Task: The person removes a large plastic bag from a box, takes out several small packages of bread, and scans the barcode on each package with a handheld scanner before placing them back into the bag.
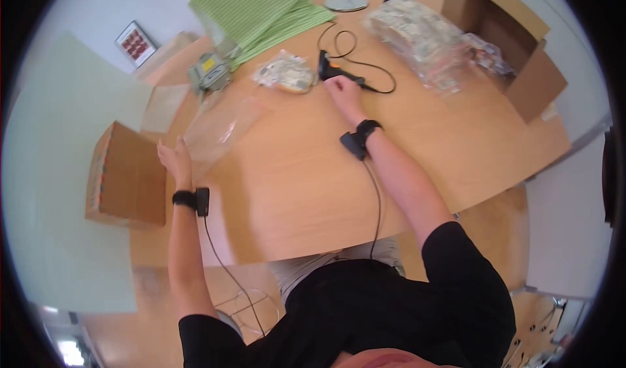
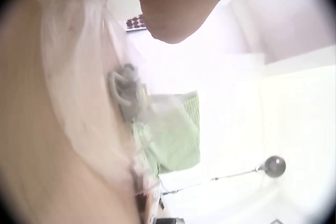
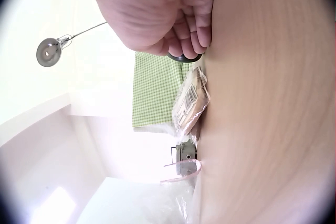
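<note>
My right hand (image 1: 343,97) is at a black handheld barcode scanner (image 1: 324,63) with an orange trigger, on the far part of the table. In the right wrist view the fingers (image 3: 191,29) curl at the scanner, whose dark rounded end (image 3: 185,58) shows past them. My left hand (image 1: 175,161) is on the left with its fingers spread, beside a clear plastic bag (image 1: 225,130) lying on the table. That bag (image 2: 84,82) fills much of the left wrist view, where the left fingertips are hidden.
A cardboard box (image 1: 134,176) stands at the left edge. Behind are a grey device (image 1: 210,73), a packaged item (image 1: 285,73), green checked cloth (image 1: 261,13) and a lamp base (image 1: 347,3). Plastic-wrapped items (image 1: 417,39) and an open cardboard box (image 1: 515,26) occupy the far right.
</note>
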The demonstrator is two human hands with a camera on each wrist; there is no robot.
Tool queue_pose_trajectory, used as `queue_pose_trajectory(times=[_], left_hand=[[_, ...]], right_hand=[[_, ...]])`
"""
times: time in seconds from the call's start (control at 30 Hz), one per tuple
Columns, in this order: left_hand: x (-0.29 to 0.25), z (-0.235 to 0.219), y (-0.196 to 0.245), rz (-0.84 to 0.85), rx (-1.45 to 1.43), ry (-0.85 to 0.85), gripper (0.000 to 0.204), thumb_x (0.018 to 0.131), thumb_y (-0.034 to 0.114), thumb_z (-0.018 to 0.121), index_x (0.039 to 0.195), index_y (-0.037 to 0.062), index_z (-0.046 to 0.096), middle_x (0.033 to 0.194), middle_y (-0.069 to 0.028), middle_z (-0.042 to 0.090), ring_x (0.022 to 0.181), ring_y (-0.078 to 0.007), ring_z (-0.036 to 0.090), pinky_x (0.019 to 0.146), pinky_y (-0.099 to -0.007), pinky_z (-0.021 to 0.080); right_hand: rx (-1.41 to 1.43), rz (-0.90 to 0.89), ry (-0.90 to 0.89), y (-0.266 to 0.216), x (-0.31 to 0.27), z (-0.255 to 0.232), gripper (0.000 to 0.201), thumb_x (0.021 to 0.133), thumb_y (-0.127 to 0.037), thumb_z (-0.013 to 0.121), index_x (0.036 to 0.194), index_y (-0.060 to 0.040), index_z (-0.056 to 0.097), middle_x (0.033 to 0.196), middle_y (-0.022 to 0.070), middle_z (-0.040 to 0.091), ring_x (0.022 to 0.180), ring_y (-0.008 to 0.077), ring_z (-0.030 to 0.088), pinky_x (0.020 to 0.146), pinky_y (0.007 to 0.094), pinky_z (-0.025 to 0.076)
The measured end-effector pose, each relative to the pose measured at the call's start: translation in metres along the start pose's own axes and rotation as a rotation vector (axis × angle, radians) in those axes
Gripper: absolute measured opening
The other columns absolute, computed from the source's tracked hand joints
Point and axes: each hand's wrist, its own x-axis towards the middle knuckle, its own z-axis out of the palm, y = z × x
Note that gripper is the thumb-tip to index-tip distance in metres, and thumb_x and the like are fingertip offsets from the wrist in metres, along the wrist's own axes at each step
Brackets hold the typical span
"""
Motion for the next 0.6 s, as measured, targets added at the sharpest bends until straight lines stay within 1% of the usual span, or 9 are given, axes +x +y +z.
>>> queue_pose_trajectory(times=[0.03, 0.13, 0.2, 0.23, 0.3, 0.33, 0.43, 0.53, 0.6], left_hand=[[-0.008, -0.006, 0.023, 0.153, -0.114, -0.083, 0.070, 0.096, 0.030, 0.078, 0.146, -0.0088, 0.049, 0.152, -0.0356, 0.047, 0.144, -0.0484, 0.044, 0.120, -0.0556, 0.036], [-0.049, 0.022, 0.068, 0.350, -0.124, -0.267, 0.072, 0.094, 0.026, 0.079, 0.150, -0.0061, 0.048, 0.155, -0.0331, 0.047, 0.145, -0.0494, 0.044, 0.121, -0.0533, 0.038], [-0.067, 0.031, 0.092, 0.420, -0.080, -0.262, 0.074, 0.095, 0.029, 0.078, 0.152, -0.0060, 0.047, 0.157, -0.0332, 0.045, 0.148, -0.0485, 0.042, 0.122, -0.0527, 0.036], [-0.074, 0.033, 0.099, 0.447, -0.049, -0.263, 0.075, 0.095, 0.031, 0.078, 0.152, -0.0060, 0.047, 0.158, -0.0332, 0.044, 0.149, -0.0480, 0.041, 0.123, -0.0524, 0.035], [-0.082, 0.039, 0.102, 0.350, -0.044, -0.352, 0.075, 0.095, 0.036, 0.076, 0.151, -0.0059, 0.048, 0.157, -0.0324, 0.046, 0.149, -0.0461, 0.042, 0.123, -0.0522, 0.035], [-0.081, 0.044, 0.100, 0.303, -0.046, -0.393, 0.076, 0.096, 0.039, 0.076, 0.151, -0.0059, 0.049, 0.157, -0.0319, 0.046, 0.148, -0.0452, 0.042, 0.123, -0.0521, 0.034], [-0.082, 0.056, 0.080, 0.290, -0.045, -0.505, 0.076, 0.098, 0.045, 0.071, 0.150, -0.0065, 0.050, 0.157, -0.0300, 0.048, 0.149, -0.0442, 0.041, 0.124, -0.0513, 0.033], [-0.087, 0.046, 0.080, 0.312, -0.029, -0.474, 0.073, 0.100, 0.046, 0.067, 0.148, -0.0070, 0.052, 0.156, -0.0266, 0.050, 0.148, -0.0423, 0.042, 0.124, -0.0499, 0.033], [-0.089, 0.048, 0.075, 0.336, -0.024, -0.454, 0.071, 0.102, 0.047, 0.064, 0.146, -0.0063, 0.053, 0.155, -0.0250, 0.051, 0.148, -0.0411, 0.043, 0.124, -0.0493, 0.033]], right_hand=[[0.009, 0.008, 0.000, 0.001, 0.000, 0.000, 0.031, 0.098, -0.030, 0.069, 0.102, -0.0010, 0.078, 0.089, 0.0167, 0.078, 0.082, 0.0246, 0.076, 0.076, 0.0377, 0.058], [0.055, 0.013, -0.010, 0.011, 0.005, 0.002, 0.031, 0.098, -0.030, 0.070, 0.103, -0.0006, 0.077, 0.090, 0.0135, 0.079, 0.081, 0.0222, 0.075, 0.076, 0.0361, 0.057], [0.084, 0.010, -0.019, 0.016, 0.005, 0.003, 0.032, 0.098, -0.031, 0.071, 0.104, 0.0001, 0.077, 0.090, 0.0103, 0.080, 0.080, 0.0195, 0.074, 0.076, 0.0343, 0.057], [0.097, 0.030, -0.043, 0.018, 0.007, 0.003, 0.033, 0.099, -0.031, 0.071, 0.103, 0.0005, 0.077, 0.088, 0.0091, 0.079, 0.080, 0.0182, 0.073, 0.076, 0.0335, 0.057], [0.132, 0.072, -0.102, 0.024, 0.014, 0.003, 0.034, 0.099, -0.032, 0.072, 0.102, 0.0014, 0.077, 0.086, 0.0066, 0.078, 0.079, 0.0155, 0.072, 0.076, 0.0319, 0.057], [0.136, 0.083, -0.132, 0.013, 0.013, -0.004, 0.034, 0.099, -0.033, 0.073, 0.103, 0.0006, 0.077, 0.085, 0.0034, 0.076, 0.079, 0.0112, 0.069, 0.074, 0.0293, 0.056], [-0.063, -0.113, -0.064, -0.016, 0.022, -0.030, 0.036, 0.097, -0.034, 0.076, 0.109, -0.0001, 0.076, 0.096, 0.0102, 0.078, 0.087, 0.0184, 0.073, 0.080, 0.0345, 0.057], [-0.619, -0.349, -0.122, -0.013, 0.038, -0.063, 0.042, 0.094, -0.035, 0.078, 0.117, -0.0003, 0.073, 0.110, 0.0188, 0.076, 0.101, 0.0310, 0.073, 0.090, 0.0419, 0.057], [-0.875, -0.318, -0.292, -0.014, 0.039, -0.079, 0.045, 0.094, -0.036, 0.077, 0.118, 0.0011, 0.072, 0.116, 0.0227, 0.073, 0.109, 0.0379, 0.070, 0.095, 0.0454, 0.055]])
